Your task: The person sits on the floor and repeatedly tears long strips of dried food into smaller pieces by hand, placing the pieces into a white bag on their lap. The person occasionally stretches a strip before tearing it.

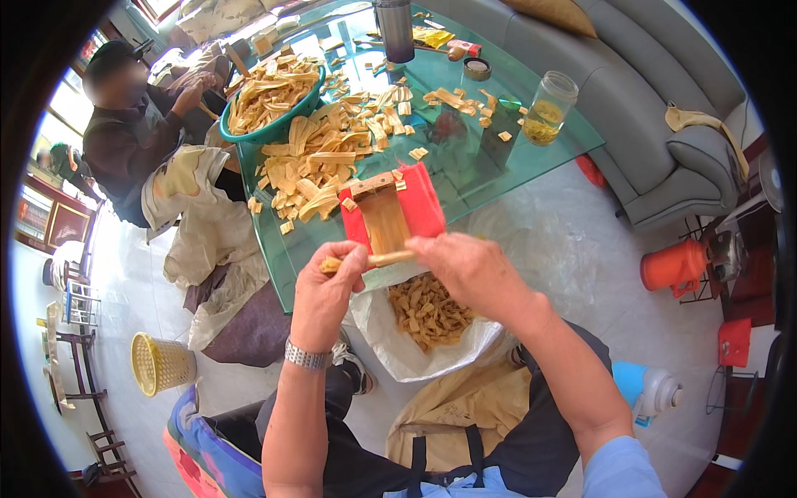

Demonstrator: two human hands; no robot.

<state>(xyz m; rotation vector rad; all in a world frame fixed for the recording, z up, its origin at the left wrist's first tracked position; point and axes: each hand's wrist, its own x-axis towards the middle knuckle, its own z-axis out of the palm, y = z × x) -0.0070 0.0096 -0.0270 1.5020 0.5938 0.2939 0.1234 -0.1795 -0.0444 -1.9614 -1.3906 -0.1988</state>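
Note:
My left hand [325,292], with a metal-band watch at the wrist, pinches one end of a pale yellow dried plant strip [392,257]. The fingers of my right hand [461,264] close on its other end, slightly blurred. Just beyond both hands, a worn wooden board [383,221] lies over a red cloth [423,196] at the table's near edge. Below the hands, an open white woven sack [398,361] holds many short cut pieces [429,311]. More dried strips [317,165] are heaped on the glass table [492,190], left of the board.
A teal basket [319,93] piled with strips stands near a seated person [131,124]. A steel tumbler [396,34] and a glass jar [551,109] are on the table. A yellow wastebasket [159,364], orange thermos [672,264] and blue-white flask [644,389] stand around me.

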